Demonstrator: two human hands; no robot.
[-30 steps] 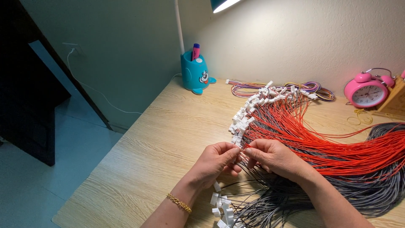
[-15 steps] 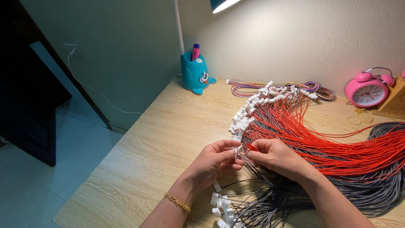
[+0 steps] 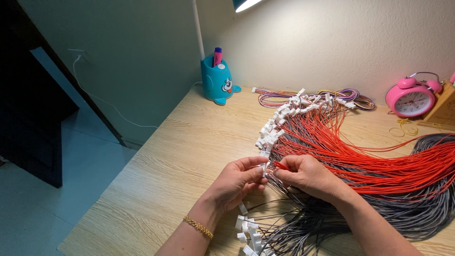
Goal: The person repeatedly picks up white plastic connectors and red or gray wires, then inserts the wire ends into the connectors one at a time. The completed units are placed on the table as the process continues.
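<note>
Left hand (image 3: pixel 235 182): my fingers pinch a white connector (image 3: pixel 262 167), just left of the red wires (image 3: pixel 360 159)
Right hand (image 3: pixel 308 174): my fingertips grip one red wire beside that connector
Desk (image 3: pixel 170 166): grey wires (image 3: pixel 332 218) below the red wires; clock (image 3: pixel 410 100) behind them

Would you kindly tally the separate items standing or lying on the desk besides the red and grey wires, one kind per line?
Teal cartoon-shaped pen holder: 1
Pink twin-bell alarm clock: 1
Bundle of multicoloured striped wires: 1
Wooden block at the right edge: 1
Total: 4
Both hands, left hand and right hand, pinch a white connector on a red wire.
</note>
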